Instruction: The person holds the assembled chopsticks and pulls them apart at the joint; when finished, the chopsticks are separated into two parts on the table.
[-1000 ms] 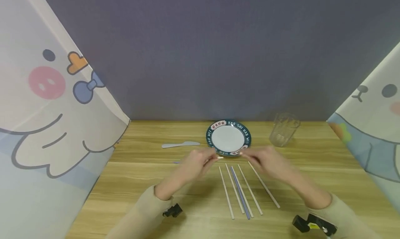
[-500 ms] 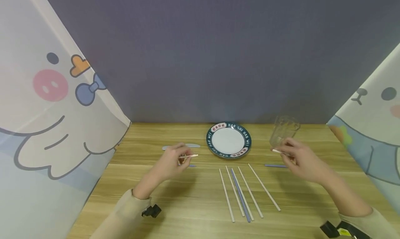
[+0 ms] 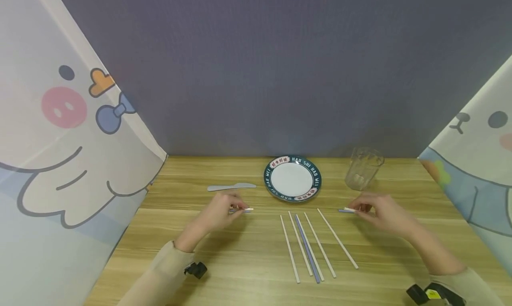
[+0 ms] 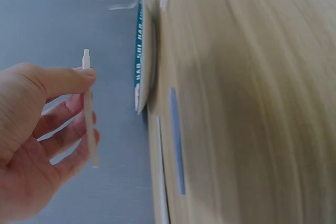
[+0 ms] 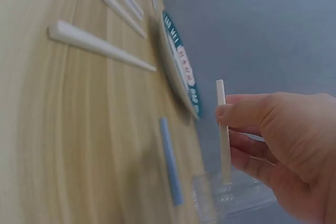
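Observation:
In the head view my left hand (image 3: 226, 211) is at the left of the plate, pinching a short white chopstick piece (image 4: 88, 114) with a narrower stepped end. A short blue chopstick piece (image 4: 177, 142) lies on the table beside that hand. To the right of the plate, my right hand (image 3: 380, 211) pinches another short white chopstick piece (image 5: 223, 135) between thumb and fingers. A second short blue piece (image 5: 170, 161) lies close by it. Between the hands several long white chopsticks (image 3: 320, 243) and a long blue chopstick (image 3: 308, 248) lie side by side, roughly lengthwise.
A white plate with a green lettered rim (image 3: 270, 188) sits at the back middle. A grey-white knife (image 3: 231, 187) lies left of it; a clear glass (image 3: 363, 169) stands right, behind my right hand. A dark panel (image 3: 280, 74) closes the table's back.
Both hands, together near the plate's front edge one second ago, have moved apart to either side, each with a white chopstick piece, then lowered towards the blue pieces. The long chopsticks have stayed put.

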Available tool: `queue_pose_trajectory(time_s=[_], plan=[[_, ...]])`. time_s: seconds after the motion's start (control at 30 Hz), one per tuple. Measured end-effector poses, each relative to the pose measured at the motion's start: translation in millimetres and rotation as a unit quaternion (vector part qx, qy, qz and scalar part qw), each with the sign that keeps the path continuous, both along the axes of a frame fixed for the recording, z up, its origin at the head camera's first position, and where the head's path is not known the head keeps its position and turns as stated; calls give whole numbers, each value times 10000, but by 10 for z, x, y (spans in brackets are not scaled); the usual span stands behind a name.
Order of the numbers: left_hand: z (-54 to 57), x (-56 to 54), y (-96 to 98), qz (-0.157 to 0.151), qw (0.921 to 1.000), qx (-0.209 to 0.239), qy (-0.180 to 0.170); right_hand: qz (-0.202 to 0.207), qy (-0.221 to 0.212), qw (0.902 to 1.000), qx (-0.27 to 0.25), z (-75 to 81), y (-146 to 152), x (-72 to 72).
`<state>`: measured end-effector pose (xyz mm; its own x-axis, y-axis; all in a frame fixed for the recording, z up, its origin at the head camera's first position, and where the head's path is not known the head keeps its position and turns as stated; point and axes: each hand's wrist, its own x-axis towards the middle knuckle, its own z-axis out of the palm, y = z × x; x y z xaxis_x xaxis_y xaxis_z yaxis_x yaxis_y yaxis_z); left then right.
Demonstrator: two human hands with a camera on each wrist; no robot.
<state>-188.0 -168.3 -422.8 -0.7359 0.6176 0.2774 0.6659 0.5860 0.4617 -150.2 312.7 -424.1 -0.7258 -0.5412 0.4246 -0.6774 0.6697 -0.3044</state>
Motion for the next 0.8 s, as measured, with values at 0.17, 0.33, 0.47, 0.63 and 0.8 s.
queue_pose_trajectory(time_s=[0.17,0.33,0.47,0.63,0.8], plan=[[-69,-19,-10,-135,9993,-205,-296,14,-194,9998,-63,-131,45,-41],[-153,-48,-24,-235,9977,-388,-502,5,-501,9987,7,-231,48,-46],[-209,-69,-45,-215,9972,-466,-548,-48,-705,9975,82,-292,46,-46],[-279,-108,-65,-48,9955,-714,-618,-38,-923,9956,148,-349,60,-59],[-316,-134,-80,39,9933,-947,-662,8,-1254,9920,139,-364,77,-50]])
